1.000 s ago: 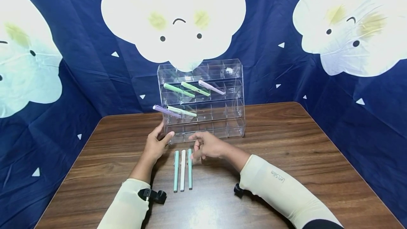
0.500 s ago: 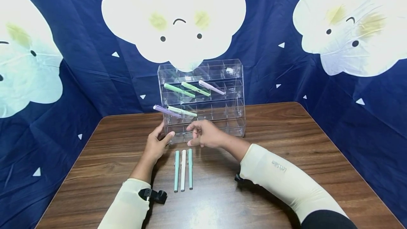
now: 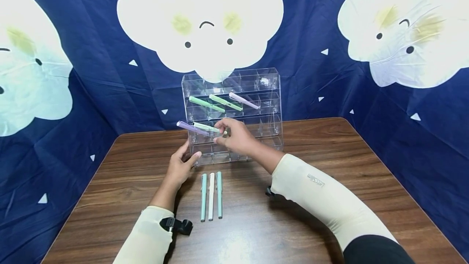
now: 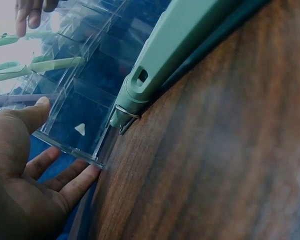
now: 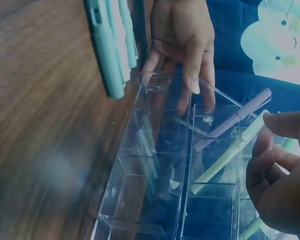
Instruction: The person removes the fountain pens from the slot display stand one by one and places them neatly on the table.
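A clear acrylic tiered rack (image 3: 272, 146) stands at the table's back. My left hand (image 3: 179, 168) is at its lower left corner, thumb along the front, straight fingers against the side (image 4: 70, 182). My right hand (image 3: 238, 135) is raised before the second tier from the bottom, fingers loosely bent, holding nothing. Its fingers overlap a pale green pen (image 3: 201, 126); thumb and fingertips show close to that pen's cap end in the right wrist view. Beside it leans a purple pen (image 3: 192, 128). Two teal pens (image 3: 203, 199) flank a white pen (image 3: 211, 199) on the table.
One tier higher, two green pens (image 3: 205, 104) and a lilac pen (image 3: 244, 101) lean in the rack. The brown wooden table (image 3: 329, 166) runs up to a blue cloth backdrop (image 3: 304, 93) with white clouds behind and at the sides.
My right hand has risen from beside the right teal pen, past the bottom tier, to the front of the pale green pen. The left hand, rack and pens stay put.
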Demonstrator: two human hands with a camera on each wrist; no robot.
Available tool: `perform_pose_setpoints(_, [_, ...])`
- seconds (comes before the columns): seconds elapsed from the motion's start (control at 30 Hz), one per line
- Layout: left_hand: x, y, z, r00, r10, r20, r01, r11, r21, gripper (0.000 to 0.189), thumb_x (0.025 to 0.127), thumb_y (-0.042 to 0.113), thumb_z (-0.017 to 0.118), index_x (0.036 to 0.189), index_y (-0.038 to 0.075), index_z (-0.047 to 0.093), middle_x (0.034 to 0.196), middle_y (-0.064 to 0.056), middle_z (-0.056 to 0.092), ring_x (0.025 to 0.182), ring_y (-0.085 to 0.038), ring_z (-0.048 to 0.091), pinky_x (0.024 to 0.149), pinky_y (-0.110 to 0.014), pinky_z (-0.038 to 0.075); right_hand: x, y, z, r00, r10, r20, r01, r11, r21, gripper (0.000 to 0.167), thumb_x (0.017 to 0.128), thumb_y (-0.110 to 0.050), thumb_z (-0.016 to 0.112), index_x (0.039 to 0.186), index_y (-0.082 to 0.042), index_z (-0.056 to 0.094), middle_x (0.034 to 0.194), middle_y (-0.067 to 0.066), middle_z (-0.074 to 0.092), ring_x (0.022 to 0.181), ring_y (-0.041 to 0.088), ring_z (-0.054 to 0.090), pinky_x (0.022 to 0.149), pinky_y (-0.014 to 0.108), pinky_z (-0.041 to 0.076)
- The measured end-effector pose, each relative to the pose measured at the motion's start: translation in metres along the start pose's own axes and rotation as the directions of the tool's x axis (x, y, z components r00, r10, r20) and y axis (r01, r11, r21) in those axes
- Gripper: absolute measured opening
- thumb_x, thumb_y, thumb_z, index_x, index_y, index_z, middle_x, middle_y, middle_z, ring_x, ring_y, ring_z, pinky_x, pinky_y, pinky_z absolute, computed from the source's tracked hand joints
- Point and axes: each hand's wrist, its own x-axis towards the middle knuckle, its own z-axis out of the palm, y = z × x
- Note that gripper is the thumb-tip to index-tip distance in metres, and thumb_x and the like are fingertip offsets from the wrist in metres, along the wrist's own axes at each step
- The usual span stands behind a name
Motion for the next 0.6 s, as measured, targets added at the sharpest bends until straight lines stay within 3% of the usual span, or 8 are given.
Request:
perform_pose_setpoints(0.2, [0.000,-0.001,-0.001,1.000,0.004,0.004,-0.004,1.000,0.000,0.074,0.107,0.014,0.073,0.171,0.023,0.038,0.164,-0.025,0.054,0.145,-0.044,0.059,0.088,-0.006,0.051,0.010,0.002,0.004,0.999,-0.003,-0.041,0.000,0.998,-0.069,0.037,0.101,-0.016,0.080,0.136,-0.008,0.070,0.124,0.009,0.070,0.076,0.013,0.055,0.073,0.027,0.051])
perform_pose_setpoints(0.33, [0.000,0.000,-0.001,1.000,-0.002,0.007,0.002,1.000,-0.008,0.074,0.106,0.014,0.073,0.171,0.024,0.038,0.162,-0.026,0.055,0.144,-0.043,0.060,0.088,-0.006,0.052,0.017,0.005,0.009,0.997,-0.025,-0.070,0.018,0.995,-0.095,0.038,0.102,-0.017,0.078,0.138,-0.007,0.070,0.133,0.010,0.072,0.104,0.024,0.070,0.095,0.039,0.059])
perform_pose_setpoints(0.43, [-0.001,0.001,-0.001,1.000,-0.004,0.004,0.004,1.000,-0.011,0.074,0.106,0.014,0.073,0.171,0.024,0.038,0.160,-0.027,0.057,0.142,-0.042,0.060,0.088,-0.006,0.052,0.021,0.005,0.013,0.997,-0.033,-0.075,0.025,0.994,-0.104,0.042,0.103,-0.018,0.078,0.142,-0.004,0.068,0.139,0.012,0.071,0.128,0.032,0.068,0.111,0.048,0.057])
perform_pose_setpoints(0.6, [-0.001,0.001,-0.001,1.000,-0.012,0.001,0.012,1.000,0.005,0.074,0.107,0.015,0.073,0.171,0.025,0.037,0.161,-0.027,0.056,0.144,-0.043,0.060,0.088,-0.007,0.052,0.027,0.005,0.018,0.998,-0.020,-0.058,0.011,0.988,-0.153,0.045,0.105,-0.021,0.076,0.146,-0.004,0.065,0.143,0.012,0.070,0.136,0.033,0.065,0.115,0.048,0.055])
